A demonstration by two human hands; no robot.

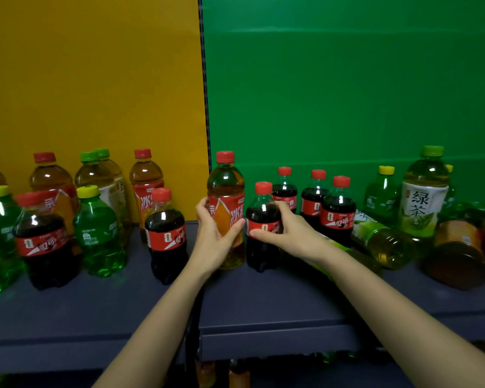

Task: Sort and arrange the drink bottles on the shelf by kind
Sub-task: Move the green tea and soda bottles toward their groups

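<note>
My left hand (212, 236) grips an upright iced tea bottle (226, 191) with a red cap and orange-red label, at the middle of the dark shelf (263, 298). Right beside it, my right hand (289, 228) holds a small cola bottle (262, 217) around its red label. Three more cola bottles (338, 208) stand just behind to the right. On the left stand mixed bottles: colas (165, 233), green soda bottles (98, 233), iced teas (146, 186) and green teas (95, 175).
At the right, a green tea bottle (424, 197) stands upright, another (384, 242) lies on its side, and a brown bottle (457, 247) lies next to it. A yellow panel (90, 79) and a green panel (347, 79) back the shelf. A lower shelf holds more bottles.
</note>
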